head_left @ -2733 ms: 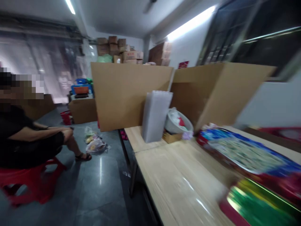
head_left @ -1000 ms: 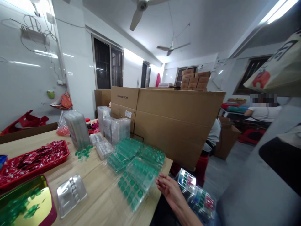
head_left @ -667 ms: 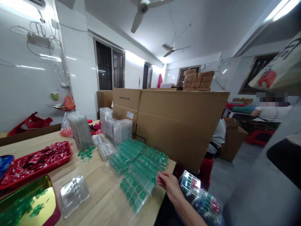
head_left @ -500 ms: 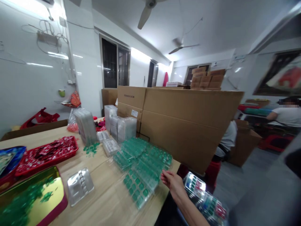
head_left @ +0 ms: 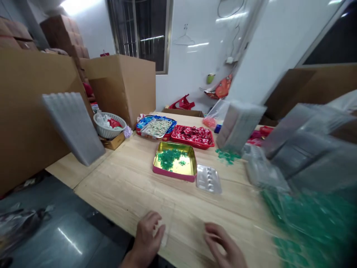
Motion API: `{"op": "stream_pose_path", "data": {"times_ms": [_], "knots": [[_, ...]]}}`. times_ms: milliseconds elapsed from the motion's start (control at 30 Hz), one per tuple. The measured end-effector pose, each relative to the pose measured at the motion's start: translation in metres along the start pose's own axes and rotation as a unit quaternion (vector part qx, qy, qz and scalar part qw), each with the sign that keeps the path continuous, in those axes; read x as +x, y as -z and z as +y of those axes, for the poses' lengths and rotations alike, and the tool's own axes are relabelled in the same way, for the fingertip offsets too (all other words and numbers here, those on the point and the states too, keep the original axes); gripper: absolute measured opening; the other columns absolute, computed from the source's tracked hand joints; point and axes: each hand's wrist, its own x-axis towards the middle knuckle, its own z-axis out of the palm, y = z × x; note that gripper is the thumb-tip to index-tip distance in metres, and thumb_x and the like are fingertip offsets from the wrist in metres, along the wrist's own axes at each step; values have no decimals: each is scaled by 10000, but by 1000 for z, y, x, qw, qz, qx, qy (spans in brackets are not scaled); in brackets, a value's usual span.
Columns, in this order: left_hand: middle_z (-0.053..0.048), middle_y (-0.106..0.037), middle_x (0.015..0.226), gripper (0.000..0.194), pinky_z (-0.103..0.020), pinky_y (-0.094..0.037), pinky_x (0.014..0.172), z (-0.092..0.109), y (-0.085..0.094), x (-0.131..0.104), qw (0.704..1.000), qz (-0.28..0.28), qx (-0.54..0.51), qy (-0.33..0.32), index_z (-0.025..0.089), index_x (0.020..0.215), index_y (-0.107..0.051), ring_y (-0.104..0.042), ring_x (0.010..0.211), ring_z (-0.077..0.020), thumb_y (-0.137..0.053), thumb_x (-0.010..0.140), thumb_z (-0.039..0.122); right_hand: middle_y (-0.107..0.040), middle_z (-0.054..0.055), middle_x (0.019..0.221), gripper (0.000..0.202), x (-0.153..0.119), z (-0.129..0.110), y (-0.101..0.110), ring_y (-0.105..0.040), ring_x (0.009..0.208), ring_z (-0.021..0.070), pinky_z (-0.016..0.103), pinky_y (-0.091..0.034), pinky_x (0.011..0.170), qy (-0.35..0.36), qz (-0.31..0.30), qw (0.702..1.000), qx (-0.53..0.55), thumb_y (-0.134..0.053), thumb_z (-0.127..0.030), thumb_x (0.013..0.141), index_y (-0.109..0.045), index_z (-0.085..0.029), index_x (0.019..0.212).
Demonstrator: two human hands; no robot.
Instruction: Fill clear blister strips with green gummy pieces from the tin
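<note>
- Clear plastic piece (head_left: 168, 219) — thin, see-through, edges only faintly showing — flat on the worktop (head_left: 119, 186), right by the left hand (head_left: 147, 236).
- Left hand with bent fingers; can't tell if gripping the plastic or just touching.
- Right hand (head_left: 230, 249) blurry and loose, with a gap between thumb and fingers.
- Pale, wood-look worktop; farther in, a shiny gold tin (head_left: 174, 175) of green bits (head_left: 169, 158), with a silver tray (head_left: 208, 178) just beside.
- Behind, big brown cardboard (head_left: 139, 82), a white wall (head_left: 192, 63) and a dark window (head_left: 150, 33); grey floor (head_left: 64, 219) down left.
</note>
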Motion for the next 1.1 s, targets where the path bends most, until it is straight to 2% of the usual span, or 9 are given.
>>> {"op": "stream_pose_path", "data": {"times_ms": [67, 133, 233, 367, 500, 667, 800, 900, 1100], "knots": [[-51, -620, 774, 126, -248, -494, 583, -13, 14, 0, 999, 24, 31, 32, 169, 833, -585, -593, 680, -146, -468, 790, 191, -614, 106, 1096, 280, 9, -23, -47, -535, 1046, 286, 403, -434, 907, 97, -85, 989, -71, -590, -382, 689, -650, -209, 901], [-61, -629, 808, 138, -270, -508, 615, -29, 24, 2, 996, 50, 65, 43, 169, 843, -593, -606, 731, -165, -475, 795, 221, -555, 121, 1198, 338, 14, -40, -82, -478, 1117, 285, 424, -376, 955, 162, -163, 961, -151, -557, -293, 701, -613, -193, 1019], [-68, -642, 831, 156, -289, -526, 626, -51, 30, 9, 991, 81, 96, 36, 176, 837, -608, -619, 749, -181, -494, 792, 272, -478, 119, 1290, 424, 19, -52, -106, -399, 1185, 301, 464, -299, 993, 197, -232, 918, -255, -569, -214, 647, -575, -185, 1070], [-60, -648, 810, 172, -258, -529, 572, -59, 21, 23, 994, 75, 81, 3, 186, 830, -614, -623, 693, -167, -499, 796, 310, -431, 126, 1332, 517, 35, -36, -94, -341, 1248, 273, 446, -234, 1052, 217, -242, 901, -288, -508, -103, 589, -549, -154, 1102], [-68, -643, 832, 158, -270, -536, 672, -47, -4, 37, 998, 5, 54, -32, 184, 845, -604, -625, 780, -173, -469, 808, 257, -419, 151, 1346, 623, 60, -15, -61, -319, 1284, 252, 439, -316, 1026, 284, -249, 896, -231, -450, -49, 600, -477, -141, 1215], [-123, -629, 1019, 240, -353, -505, 823, -35, -43, 55, 989, -114, 57, -75, 160, 938, -613, -588, 955, -246, -543, 716, 219, -601, 102, 1126, 382, 128, -39, -37, -552, 1051, 222, 376, -442, 903, 270, -185, 931, -162, -491, -119, 717, -566, -193, 1084], [-133, -580, 1166, 352, -407, -440, 928, -40, -70, 65, 979, -183, 67, -55, 163, 984, -616, -517, 1083, -314, -618, 647, 263, -640, 79, 984, 274, 215, -63, -46, -593, 904, 186, 287, -452, 812, 218, -105, 924, -297, -491, -91, 735, -602, -160, 976], [-133, -571, 1181, 348, -407, -427, 938, -49, -82, 69, 980, -183, 69, -41, 161, 975, -616, -497, 1102, -320, -624, 641, 259, -636, 102, 969, 286, 266, -61, -61, -588, 897, 197, 267, -421, 791, 167, -92, 899, -395, -498, -16, 677, -621, -137, 905], [-130, -622, 1011, 250, -396, -474, 825, -51, -69, 76, 989, -131, 42, -63, 150, 876, -618, -557, 940, -276, -564, 633, 155, -652, 136, 867, 243, 297, -39, -75, -583, 898, 257, 305, -395, 750, 125, -100, 904, -396, -511, 36, 588, -623, -131, 724]]}}
